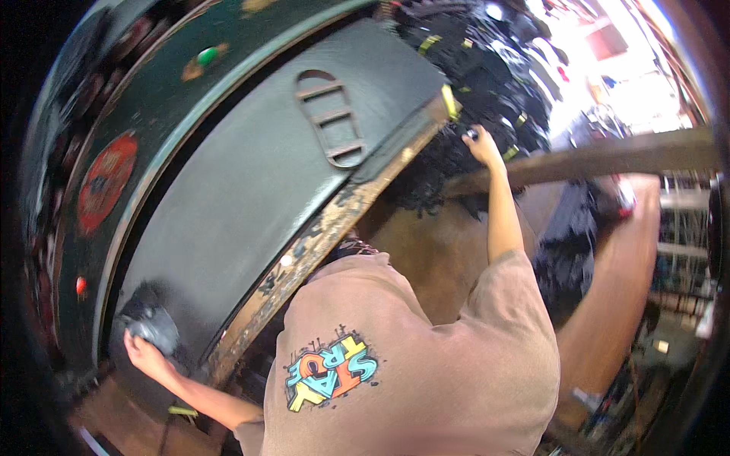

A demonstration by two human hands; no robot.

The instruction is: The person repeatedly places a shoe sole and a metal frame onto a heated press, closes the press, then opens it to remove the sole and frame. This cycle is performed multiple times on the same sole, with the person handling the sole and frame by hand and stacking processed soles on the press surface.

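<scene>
On the bed of a green press, a wide dark grey sheet lies flat. A sole-shaped metal cutting die with crossbars rests on it near its far end. My left hand is at the near-left end of the sheet, its fingers closed on a shiny dark grey object; blur hides what that is. Beyond the bed's right corner, my right hand has its fingers curled around a small dark knob-like object, over a heap of black scraps.
The bed's worn front edge runs along my body. The press beam carries a green button, a red button and a red round plate. A wooden beam crosses at right. Yellow tape marks the bed corner.
</scene>
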